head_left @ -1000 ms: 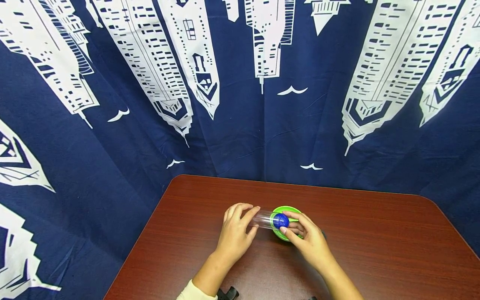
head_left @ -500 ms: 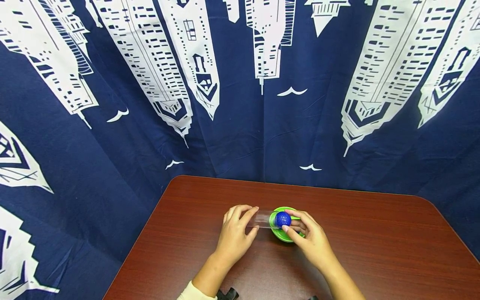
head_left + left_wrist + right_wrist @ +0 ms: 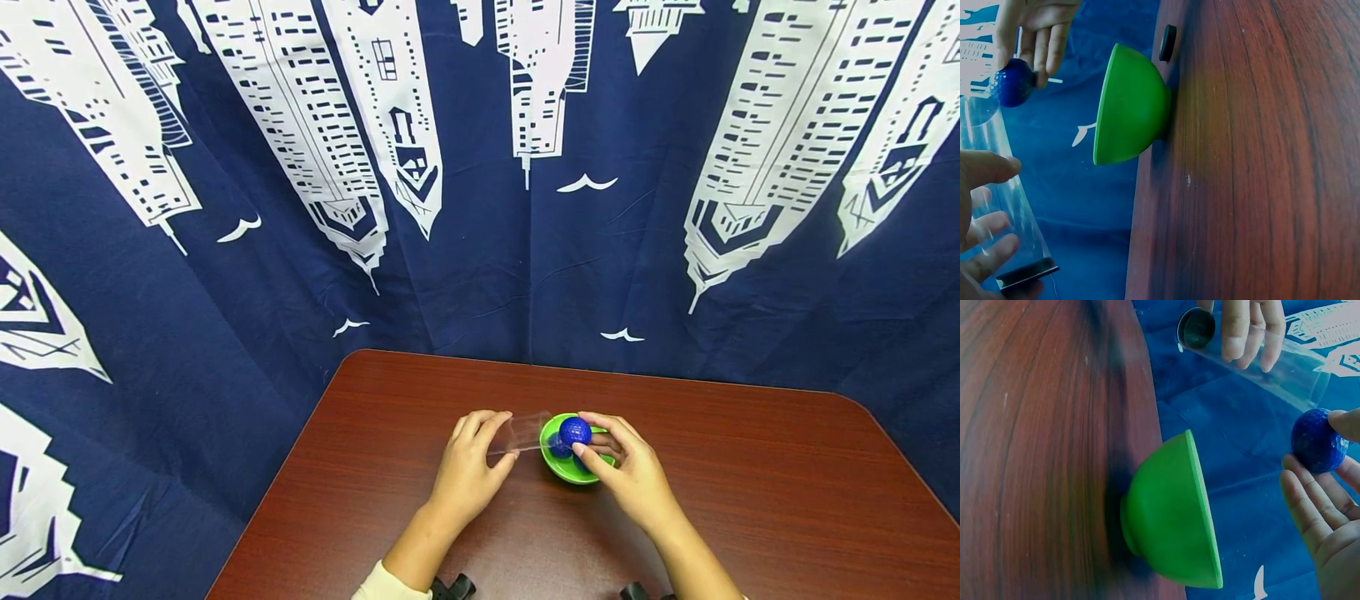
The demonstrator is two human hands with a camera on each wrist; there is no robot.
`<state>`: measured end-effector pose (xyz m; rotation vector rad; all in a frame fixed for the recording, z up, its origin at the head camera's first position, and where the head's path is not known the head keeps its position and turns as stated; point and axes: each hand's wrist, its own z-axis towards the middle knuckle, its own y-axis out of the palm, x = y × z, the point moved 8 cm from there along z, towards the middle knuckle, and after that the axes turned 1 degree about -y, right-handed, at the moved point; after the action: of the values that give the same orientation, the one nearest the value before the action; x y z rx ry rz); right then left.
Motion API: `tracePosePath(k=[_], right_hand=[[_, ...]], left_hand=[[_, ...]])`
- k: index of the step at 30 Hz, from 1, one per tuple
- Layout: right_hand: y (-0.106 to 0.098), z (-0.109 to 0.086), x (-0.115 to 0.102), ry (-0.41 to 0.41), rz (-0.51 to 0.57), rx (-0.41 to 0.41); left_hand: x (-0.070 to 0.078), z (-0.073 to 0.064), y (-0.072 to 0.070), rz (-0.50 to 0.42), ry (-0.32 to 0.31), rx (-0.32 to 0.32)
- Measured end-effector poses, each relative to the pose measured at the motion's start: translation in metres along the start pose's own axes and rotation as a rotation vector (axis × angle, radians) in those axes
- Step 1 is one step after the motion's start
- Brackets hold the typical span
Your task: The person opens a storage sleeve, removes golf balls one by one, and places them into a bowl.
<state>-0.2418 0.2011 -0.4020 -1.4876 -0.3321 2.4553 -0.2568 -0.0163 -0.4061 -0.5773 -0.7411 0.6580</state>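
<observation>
My left hand (image 3: 468, 460) grips a clear plastic tube (image 3: 527, 432) with a black cap (image 3: 1027, 274) on its lower end. The tube is tilted, its open mouth pointing up toward my right hand (image 3: 633, 471). Between thumb and fingers of that hand I pinch a dimpled blue golf ball (image 3: 575, 431), just outside the tube's mouth in the right wrist view (image 3: 1319, 440). Below both hands a green bowl (image 3: 1132, 106) stands upright on the table. More blue balls (image 3: 558, 447) lie inside it, partly hidden by the held ball and my fingers.
The brown wooden table (image 3: 420, 383) has rounded back corners. A small black disc (image 3: 1169, 42) lies on it beyond the bowl in the left wrist view. Behind hangs a dark blue cloth (image 3: 480, 275) printed with white buildings and birds.
My right hand has drawn the ball rightward and slightly up, away from the tube's mouth. The tube's open end has tipped up a little, and balls in the bowl show now.
</observation>
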Motion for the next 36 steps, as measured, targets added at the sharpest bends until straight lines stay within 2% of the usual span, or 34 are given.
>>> tracePosePath(k=[8, 12, 16, 23, 36], right_hand=[[0.001, -0.002, 0.004, -0.068, -0.164, -0.012], [0.003, -0.002, 0.009, -0.065, -0.242, -0.037], [0.006, -0.002, 0.014, -0.043, -0.303, -0.089], [0.012, -0.002, 0.019, -0.029, -0.447, -0.194], [0.020, -0.002, 0.021, -0.007, -0.580, -0.284]], left_hand=[[-0.008, -0.002, 0.006, -0.099, -0.075, -0.071], [-0.013, -0.002, 0.008, -0.139, -0.119, -0.088], [-0.016, -0.002, 0.009, -0.139, -0.147, -0.087], [-0.019, -0.002, 0.013, -0.111, -0.153, -0.086], [-0.029, -0.006, 0.022, -0.155, -0.229, -0.122]])
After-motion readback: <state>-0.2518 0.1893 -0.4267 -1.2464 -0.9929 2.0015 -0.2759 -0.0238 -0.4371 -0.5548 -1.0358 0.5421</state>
